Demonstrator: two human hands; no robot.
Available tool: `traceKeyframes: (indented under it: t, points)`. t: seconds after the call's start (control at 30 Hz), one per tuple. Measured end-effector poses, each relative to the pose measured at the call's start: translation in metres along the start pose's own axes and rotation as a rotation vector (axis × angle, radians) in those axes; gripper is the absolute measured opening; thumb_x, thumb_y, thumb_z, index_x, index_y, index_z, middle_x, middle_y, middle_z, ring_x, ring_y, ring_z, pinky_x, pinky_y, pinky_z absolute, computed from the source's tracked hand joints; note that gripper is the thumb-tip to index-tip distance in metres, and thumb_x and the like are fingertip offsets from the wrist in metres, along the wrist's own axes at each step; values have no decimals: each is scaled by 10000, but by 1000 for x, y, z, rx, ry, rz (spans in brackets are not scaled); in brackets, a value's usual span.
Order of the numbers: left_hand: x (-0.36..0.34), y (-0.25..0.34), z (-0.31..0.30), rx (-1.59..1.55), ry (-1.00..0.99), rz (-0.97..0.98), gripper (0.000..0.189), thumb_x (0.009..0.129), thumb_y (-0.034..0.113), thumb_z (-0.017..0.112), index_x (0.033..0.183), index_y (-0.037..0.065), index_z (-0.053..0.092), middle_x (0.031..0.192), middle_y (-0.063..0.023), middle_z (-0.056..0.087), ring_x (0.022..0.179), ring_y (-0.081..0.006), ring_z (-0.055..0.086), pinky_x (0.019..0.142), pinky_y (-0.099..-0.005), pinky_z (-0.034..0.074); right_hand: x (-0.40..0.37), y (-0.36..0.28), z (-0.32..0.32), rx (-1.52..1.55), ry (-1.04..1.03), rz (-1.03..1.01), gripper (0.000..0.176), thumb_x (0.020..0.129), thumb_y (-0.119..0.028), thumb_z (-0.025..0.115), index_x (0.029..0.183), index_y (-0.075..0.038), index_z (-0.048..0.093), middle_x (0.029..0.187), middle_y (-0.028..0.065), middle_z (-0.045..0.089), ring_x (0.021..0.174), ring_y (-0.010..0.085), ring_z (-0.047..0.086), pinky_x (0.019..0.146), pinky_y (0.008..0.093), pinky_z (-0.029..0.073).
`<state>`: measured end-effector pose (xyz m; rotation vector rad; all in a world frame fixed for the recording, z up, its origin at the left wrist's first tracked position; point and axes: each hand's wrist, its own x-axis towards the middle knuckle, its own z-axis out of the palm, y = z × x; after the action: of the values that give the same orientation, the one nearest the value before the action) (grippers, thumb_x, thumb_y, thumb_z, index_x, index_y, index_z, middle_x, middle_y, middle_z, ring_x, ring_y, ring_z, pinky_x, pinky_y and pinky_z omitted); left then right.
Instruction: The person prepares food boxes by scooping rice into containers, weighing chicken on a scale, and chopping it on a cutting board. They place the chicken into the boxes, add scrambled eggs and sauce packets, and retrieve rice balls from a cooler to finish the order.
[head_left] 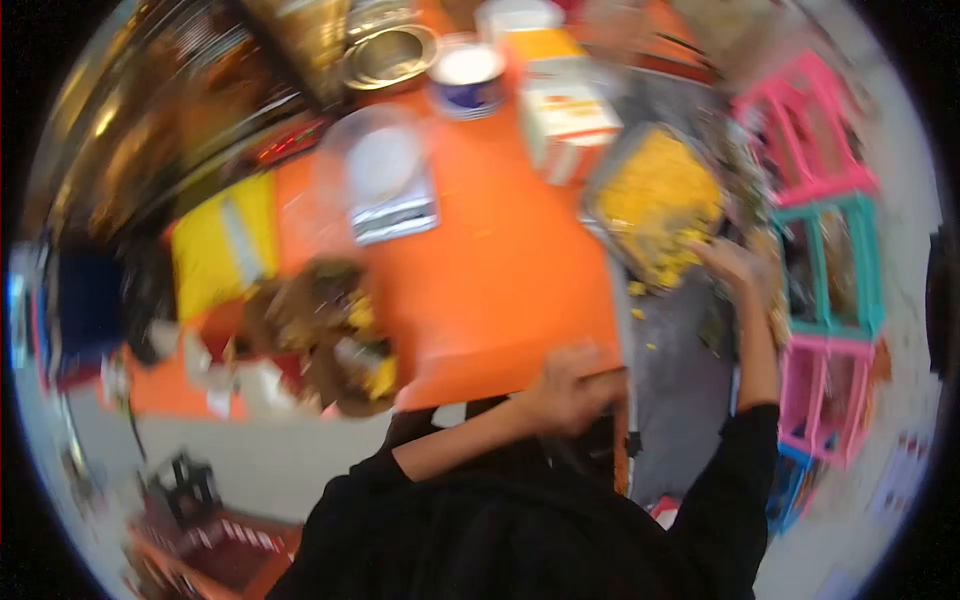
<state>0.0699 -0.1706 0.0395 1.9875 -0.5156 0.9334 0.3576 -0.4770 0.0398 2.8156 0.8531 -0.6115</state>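
My right hand (732,264) reaches to the near right edge of a shallow metal tray heaped with small yellow food pieces (660,195). Its fingertips touch or hover just over the pieces; blur hides how they are bent and whether they pinch any. A few loose yellow bits (637,314) lie on the grey surface (680,400) below the tray. My left hand (572,388) is at the front right corner of the orange table (490,290), smeared by motion, with nothing plainly visible in it.
On the table stand a white and orange carton (570,120), stacked paper cups (467,78), a small scale (395,215) with a clear round container, a yellow packet (225,235) and brown bags (345,340). Pink baskets (800,130) and a teal basket (830,265) line the right side.
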Motion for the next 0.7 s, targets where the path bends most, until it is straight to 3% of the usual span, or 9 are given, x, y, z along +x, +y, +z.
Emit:
traceKeyframes:
  t: [0.17,0.2,0.27,0.33,0.4,0.5,0.53,0.6,0.7]
  points:
    - [-69,37,-187,78,-203,55,288,735,147,702,1009,121,617,1092,-61,552,990,-159,528,775,-358,434,-59,-74,-60,-254,221,69,280,920,-264,466,1127,-81,512,885,171,544,795,293,558,643,366,445]
    - [-83,41,-221,61,-194,-39,286,735,137,702,1007,113,617,1081,-61,555,989,-157,528,784,-366,435,-74,-146,-99,221,163,319,284,917,-303,479,1051,-56,520,858,165,539,749,274,550,603,344,435]
    - [-133,41,-269,497,241,-415,385,796,100,616,1152,30,488,1211,-110,453,1127,-203,426,914,-376,354,-120,-316,-128,1049,270,315,311,880,-344,537,915,-35,529,799,141,538,673,242,541,545,315,427]
    - [-163,43,-315,653,651,-757,450,849,92,544,1253,-19,379,1307,-144,349,1207,-244,359,983,-384,307,-131,-387,-94,738,738,-237,292,805,-327,623,846,-51,536,747,114,545,642,235,552,528,318,440]
    - [-190,35,-354,585,852,-920,467,870,102,516,1281,-25,335,1338,-153,296,1219,-261,343,987,-387,301,-157,-479,-84,-39,441,-220,265,723,-218,687,901,-56,576,796,117,593,718,256,604,581,349,490]
    - [-236,14,-391,338,858,-1258,464,891,152,507,1292,-21,354,1337,-195,353,1219,-302,382,986,-401,317,-130,-607,-34,395,316,-821,293,790,-236,625,1003,-38,593,888,151,612,824,289,603,690,341,498]
    - [-243,8,-399,394,690,-1308,423,893,148,504,1264,-28,403,1277,-213,434,1167,-313,450,951,-395,358,-108,-662,-54,477,-472,-444,366,840,-313,585,1028,-1,556,927,186,613,870,315,592,722,351,491]
    - [-247,-6,-415,442,521,-1340,388,895,145,500,1236,-36,453,1218,-230,515,1114,-324,517,916,-390,399,-95,-724,-15,1035,-250,-367,335,895,-256,476,1064,28,531,800,208,603,816,335,598,752,401,467]
    - [-253,-19,-424,326,444,-1355,300,900,129,491,1128,-56,548,1032,-228,628,963,-318,618,827,-374,462,-89,-768,1,613,48,-253,344,905,-275,477,1094,12,458,904,248,593,856,381,597,712,456,473]
